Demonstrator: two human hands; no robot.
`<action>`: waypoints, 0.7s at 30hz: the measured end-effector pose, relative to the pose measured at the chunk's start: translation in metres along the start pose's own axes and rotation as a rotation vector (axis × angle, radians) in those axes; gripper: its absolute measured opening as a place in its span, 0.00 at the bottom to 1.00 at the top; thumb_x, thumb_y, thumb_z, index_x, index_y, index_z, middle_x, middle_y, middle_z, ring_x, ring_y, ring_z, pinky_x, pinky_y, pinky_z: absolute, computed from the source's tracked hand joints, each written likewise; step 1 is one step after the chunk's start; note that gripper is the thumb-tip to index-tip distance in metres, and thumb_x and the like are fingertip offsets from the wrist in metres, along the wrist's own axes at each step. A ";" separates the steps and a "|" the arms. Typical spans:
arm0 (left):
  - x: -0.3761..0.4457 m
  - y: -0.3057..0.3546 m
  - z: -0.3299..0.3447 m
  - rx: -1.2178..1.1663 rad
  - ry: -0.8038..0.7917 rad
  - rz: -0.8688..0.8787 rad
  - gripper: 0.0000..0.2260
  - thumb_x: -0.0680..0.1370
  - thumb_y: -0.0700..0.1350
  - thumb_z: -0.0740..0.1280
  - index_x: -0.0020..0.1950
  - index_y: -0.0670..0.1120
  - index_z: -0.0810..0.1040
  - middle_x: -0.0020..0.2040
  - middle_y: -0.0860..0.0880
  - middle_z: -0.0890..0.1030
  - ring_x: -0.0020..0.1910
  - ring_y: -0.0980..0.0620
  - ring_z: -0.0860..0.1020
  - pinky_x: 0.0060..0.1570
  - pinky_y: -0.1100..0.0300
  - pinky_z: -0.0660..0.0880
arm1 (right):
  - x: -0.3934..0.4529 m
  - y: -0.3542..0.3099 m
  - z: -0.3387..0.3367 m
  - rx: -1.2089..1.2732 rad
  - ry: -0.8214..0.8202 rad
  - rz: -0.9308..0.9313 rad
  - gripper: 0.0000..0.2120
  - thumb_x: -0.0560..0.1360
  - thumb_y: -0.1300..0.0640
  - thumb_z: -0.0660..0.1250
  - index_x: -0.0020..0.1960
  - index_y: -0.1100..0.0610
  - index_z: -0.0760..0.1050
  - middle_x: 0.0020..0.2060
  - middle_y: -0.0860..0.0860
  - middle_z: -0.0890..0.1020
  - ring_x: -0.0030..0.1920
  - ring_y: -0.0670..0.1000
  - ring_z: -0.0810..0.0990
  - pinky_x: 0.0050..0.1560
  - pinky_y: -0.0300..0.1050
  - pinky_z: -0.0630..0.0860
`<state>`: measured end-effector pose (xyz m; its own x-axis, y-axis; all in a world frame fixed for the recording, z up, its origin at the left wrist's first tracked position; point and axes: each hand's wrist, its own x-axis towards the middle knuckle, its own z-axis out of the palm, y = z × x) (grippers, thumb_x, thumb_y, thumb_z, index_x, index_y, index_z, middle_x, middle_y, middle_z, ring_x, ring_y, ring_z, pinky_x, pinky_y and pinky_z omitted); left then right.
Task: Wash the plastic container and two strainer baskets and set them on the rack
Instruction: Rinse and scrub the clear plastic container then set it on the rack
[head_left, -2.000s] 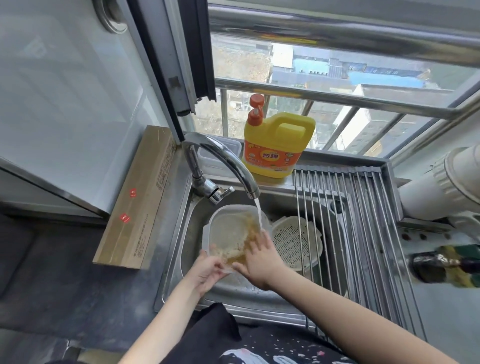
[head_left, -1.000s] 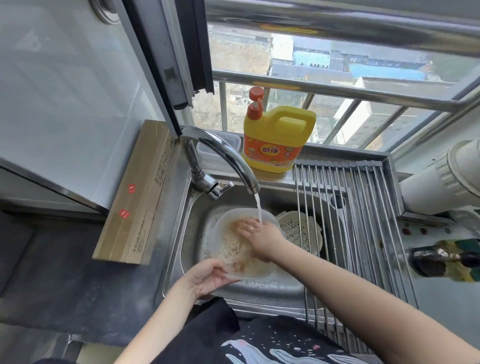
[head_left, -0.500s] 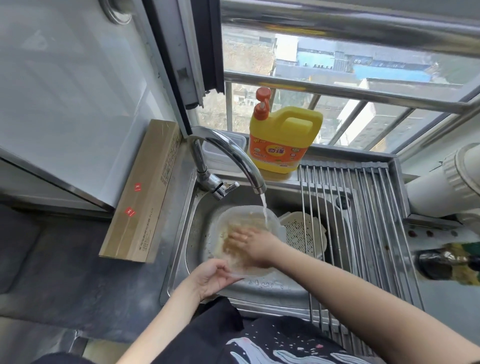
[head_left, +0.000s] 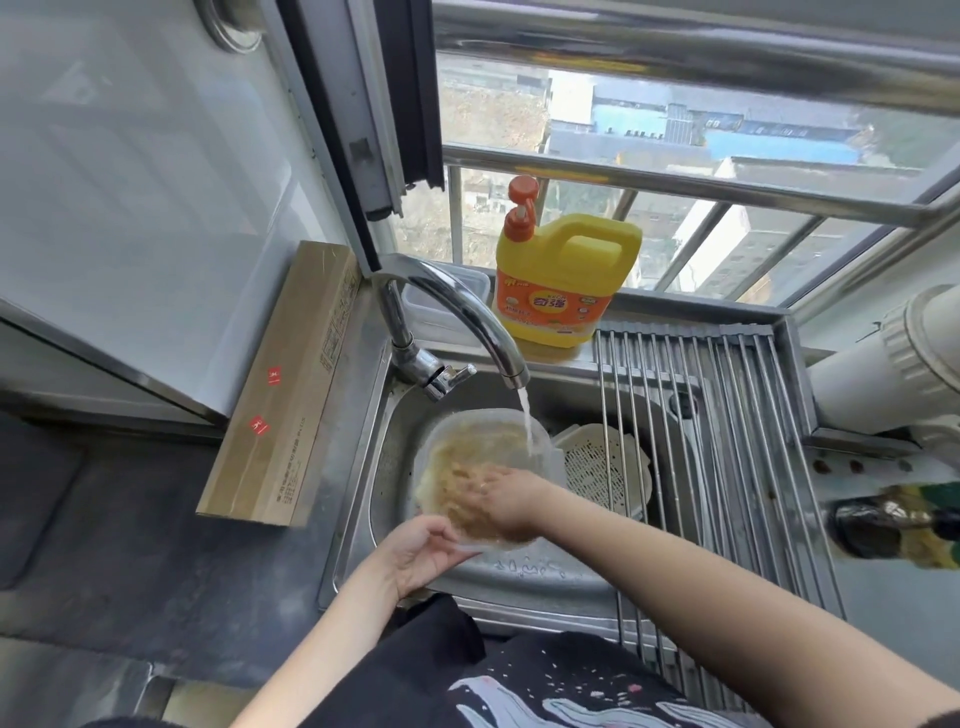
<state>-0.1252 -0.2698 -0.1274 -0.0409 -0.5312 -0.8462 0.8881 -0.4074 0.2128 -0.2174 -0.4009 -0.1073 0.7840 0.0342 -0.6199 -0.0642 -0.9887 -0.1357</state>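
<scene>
A clear plastic container (head_left: 480, 441) with brown residue inside is tilted in the sink under running water. My left hand (head_left: 423, 553) grips its near rim. My right hand (head_left: 506, 496) is pressed inside it, fingers spread on the dirty wall. A white strainer basket (head_left: 602, 467) lies in the sink just right of the container, partly under the rack. I make out only this one basket. The roll-up metal rack (head_left: 727, 441) spans the right half of the sink with nothing on it.
The faucet (head_left: 462, 317) arches over the sink (head_left: 384, 457) and runs water. A yellow detergent jug (head_left: 561, 280) stands on the ledge behind. A long cardboard box (head_left: 291, 384) lies left of the sink. A white pipe (head_left: 893, 364) and a dark bottle (head_left: 898, 525) sit at right.
My right hand has slid from the container's far side toward its near lower wall, rubbing inside. My left hand keeps its grip on the rim. The water keeps running.
</scene>
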 end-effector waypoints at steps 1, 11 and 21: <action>0.000 0.001 0.000 0.008 -0.003 0.002 0.16 0.74 0.24 0.48 0.55 0.34 0.69 0.60 0.31 0.72 0.53 0.33 0.78 0.50 0.42 0.77 | 0.001 0.014 0.000 -0.004 0.032 0.035 0.28 0.82 0.52 0.55 0.78 0.51 0.48 0.78 0.49 0.50 0.78 0.51 0.45 0.75 0.53 0.46; 0.008 0.010 0.010 0.087 0.064 0.056 0.29 0.69 0.22 0.53 0.69 0.37 0.61 0.62 0.35 0.73 0.57 0.36 0.77 0.42 0.45 0.81 | -0.012 0.035 0.004 0.004 0.168 0.282 0.29 0.80 0.58 0.55 0.78 0.51 0.48 0.78 0.51 0.49 0.77 0.55 0.52 0.75 0.53 0.47; -0.001 0.016 0.019 0.039 -0.046 0.124 0.22 0.71 0.21 0.48 0.54 0.38 0.73 0.51 0.35 0.77 0.48 0.38 0.80 0.43 0.45 0.80 | -0.003 0.019 0.007 0.116 0.136 0.301 0.27 0.81 0.56 0.52 0.78 0.52 0.48 0.78 0.52 0.51 0.77 0.60 0.50 0.74 0.64 0.47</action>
<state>-0.1193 -0.2900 -0.1135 0.0468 -0.6122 -0.7893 0.8690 -0.3646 0.3344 -0.2251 -0.4186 -0.1128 0.7940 -0.2839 -0.5376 -0.3685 -0.9281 -0.0541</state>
